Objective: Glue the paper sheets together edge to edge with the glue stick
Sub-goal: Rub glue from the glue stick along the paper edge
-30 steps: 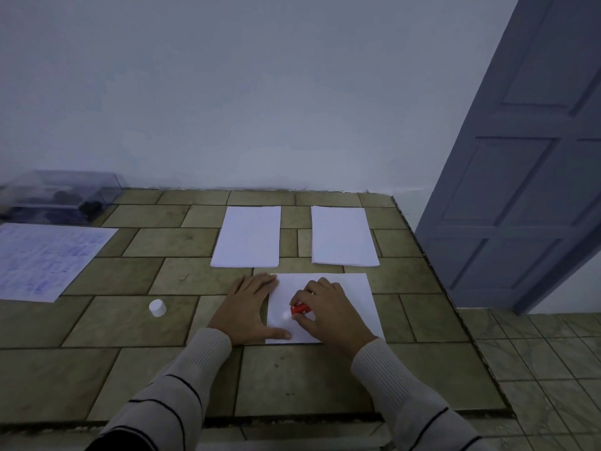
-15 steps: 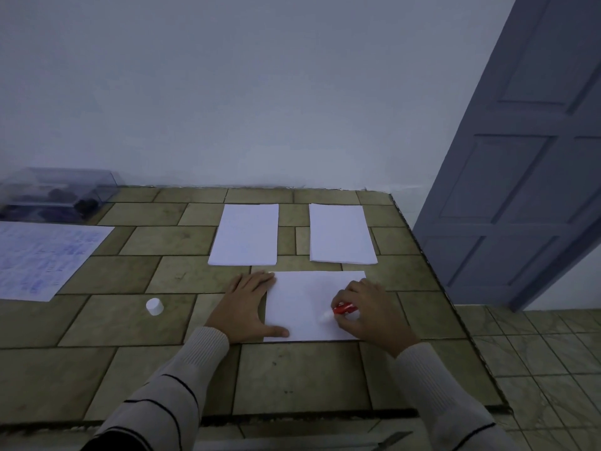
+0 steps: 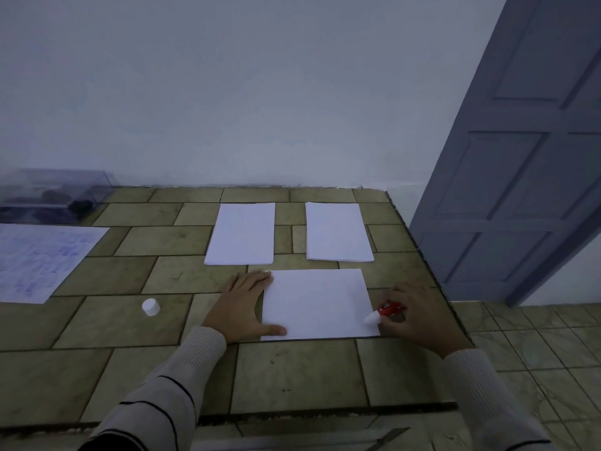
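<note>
So the glue stick [image 3: 385, 312] lies nearly sideways, white tip pointing left onto the near paper sheet [image 3: 317, 304]'s right corner. Right hand [image 3: 419, 317] grips it, fingers curled; left hand [image 3: 242, 307] presses flat on the sheet's left edge.

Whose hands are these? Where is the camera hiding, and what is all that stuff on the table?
There is no machine here, only a person. The camera sits on their head and looks down, so you see their two hands as if they were your own. The left hand lies flat at the left edge of the near sheet of white paper, with the thumb pressing on it. The right hand holds a red glue stick, with its white tip at that sheet's right edge. Farther back lie the back left sheet and the back right sheet, with a gap between them. A small white cap stands on the tiled counter. Far left are a printed page and a clear box.
</note>
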